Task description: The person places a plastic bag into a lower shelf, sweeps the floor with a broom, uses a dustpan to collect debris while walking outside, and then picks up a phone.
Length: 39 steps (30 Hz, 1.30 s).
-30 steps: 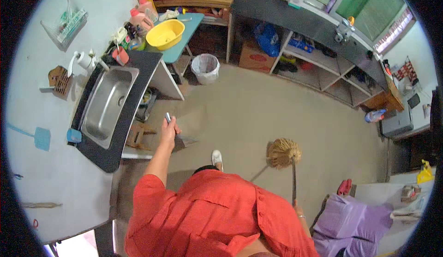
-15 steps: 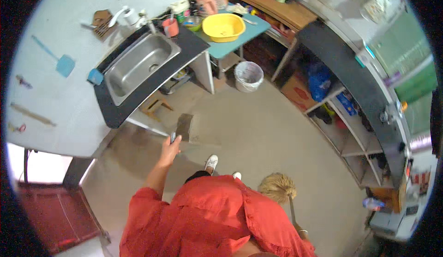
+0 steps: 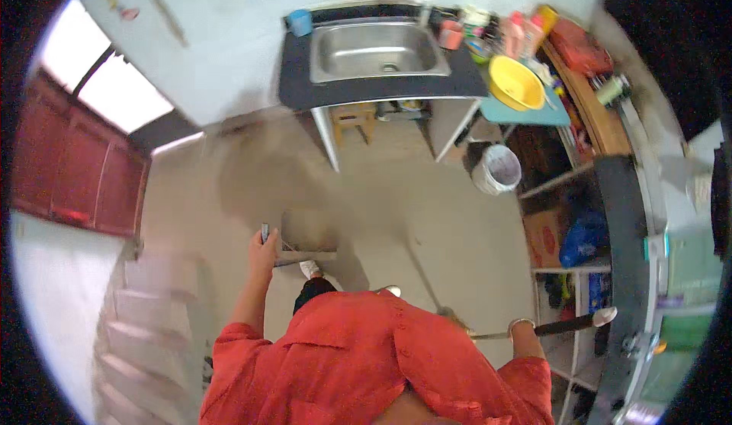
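My left hand, out in front on the left, is closed round the grey-tipped handle of a dustpan. The dustpan rests on the floor just ahead of my white shoe, its brownish pan blending with the floor. At my right side, a broom's dark handle with a pale end crosses at my right hand. That hand is seen foreshortened, with a bracelet at the wrist, and it is closed on the handle. Only a bit of the broom's straw head shows past my red shirt.
Ahead stands a black counter with a steel sink, a wooden stool beneath it. A lined white bin and a teal table with a yellow basin are to its right. Shelves line the right; red doors the left.
My view has turned left, bringing the sink straight ahead. The broom's straw head has gone mostly behind my shirt, and its handle now points out to the right. The dustpan is nearer my foot.
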Motion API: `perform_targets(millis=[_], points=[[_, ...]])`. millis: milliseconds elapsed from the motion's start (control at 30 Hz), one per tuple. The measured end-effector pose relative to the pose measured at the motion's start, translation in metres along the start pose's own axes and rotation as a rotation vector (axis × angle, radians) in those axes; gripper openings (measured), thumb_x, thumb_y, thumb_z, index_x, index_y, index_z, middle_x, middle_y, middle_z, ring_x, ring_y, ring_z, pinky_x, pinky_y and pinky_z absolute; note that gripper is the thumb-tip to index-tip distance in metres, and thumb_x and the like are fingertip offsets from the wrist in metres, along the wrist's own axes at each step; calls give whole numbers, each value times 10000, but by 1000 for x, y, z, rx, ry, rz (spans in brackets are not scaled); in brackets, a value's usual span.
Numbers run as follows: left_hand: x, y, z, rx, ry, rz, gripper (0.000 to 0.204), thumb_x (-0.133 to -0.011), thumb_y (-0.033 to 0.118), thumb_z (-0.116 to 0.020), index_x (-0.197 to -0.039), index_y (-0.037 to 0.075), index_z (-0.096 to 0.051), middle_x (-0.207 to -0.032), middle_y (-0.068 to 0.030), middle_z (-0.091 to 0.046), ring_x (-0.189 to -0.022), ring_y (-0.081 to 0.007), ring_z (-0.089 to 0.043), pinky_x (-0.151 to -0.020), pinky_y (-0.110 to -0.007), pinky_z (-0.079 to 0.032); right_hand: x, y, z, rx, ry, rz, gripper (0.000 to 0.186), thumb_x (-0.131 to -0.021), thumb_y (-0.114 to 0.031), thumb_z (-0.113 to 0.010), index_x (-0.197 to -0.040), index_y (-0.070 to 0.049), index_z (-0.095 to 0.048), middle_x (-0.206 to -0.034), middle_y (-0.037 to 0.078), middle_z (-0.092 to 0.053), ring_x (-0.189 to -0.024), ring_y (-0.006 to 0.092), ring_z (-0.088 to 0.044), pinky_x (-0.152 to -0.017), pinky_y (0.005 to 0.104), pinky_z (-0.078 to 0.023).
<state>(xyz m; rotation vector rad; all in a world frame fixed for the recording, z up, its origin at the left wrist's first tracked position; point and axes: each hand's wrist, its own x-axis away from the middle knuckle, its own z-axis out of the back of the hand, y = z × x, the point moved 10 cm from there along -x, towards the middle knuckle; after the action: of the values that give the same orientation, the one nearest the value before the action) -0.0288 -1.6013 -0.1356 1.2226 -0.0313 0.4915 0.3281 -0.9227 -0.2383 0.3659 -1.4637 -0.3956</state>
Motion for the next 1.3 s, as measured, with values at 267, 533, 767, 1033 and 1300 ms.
perform_targets(millis=[267, 533, 767, 1033, 1300], points=[[-18, -82, 156, 280, 209, 114, 294, -806, 259, -617, -643, 97, -433, -541, 44, -396, -447, -55, -381, -406, -243, -331, 147, -123, 245, 259, 483, 4, 283, -792, -227, -512, -1021, -135, -652, -1077, 76, -618, -1001, 239, -591, -789, 372, -489], [-46, -132, 302, 349, 433, 152, 249, -803, 237, -608, -658, 102, -459, -548, 47, -389, -441, -56, -371, -395, -229, -325, 273, -286, 420, 377, 923, 226, 210, -761, -184, -517, -908, -113, -649, -895, 125, -650, -847, 302, -628, -725, 410, -497], [-48, -156, 391, 359, 740, 215, 214, -800, 210, -605, -680, 107, -461, -547, 46, -368, -430, -53, -354, -387, -228, -327, 329, -433, 578, 359, 1104, 375, 247, -758, -203, -530, -980, -124, -605, -889, 127, -638, -864, 310, -606, -733, 428, -479], [-83, -174, 461, 591, 985, 187, 245, -810, 256, -622, -687, 119, -462, -538, 56, -369, -424, -48, -348, -390, -223, -322, 409, -608, 740, 531, 1156, 506, 234, -774, -181, -526, -978, -115, -619, -948, 140, -635, -887, 308, -613, -766, 414, -483], [-115, -145, 515, 532, 1295, 355, 256, -819, 258, -613, -685, 116, -448, -526, 58, -345, -422, -47, -330, -392, -226, -295, 249, -687, 873, 583, 878, 818, 483, -737, -328, -619, -1148, -86, -545, -1042, 163, -603, -941, 292, -597, -792, 404, -472]])
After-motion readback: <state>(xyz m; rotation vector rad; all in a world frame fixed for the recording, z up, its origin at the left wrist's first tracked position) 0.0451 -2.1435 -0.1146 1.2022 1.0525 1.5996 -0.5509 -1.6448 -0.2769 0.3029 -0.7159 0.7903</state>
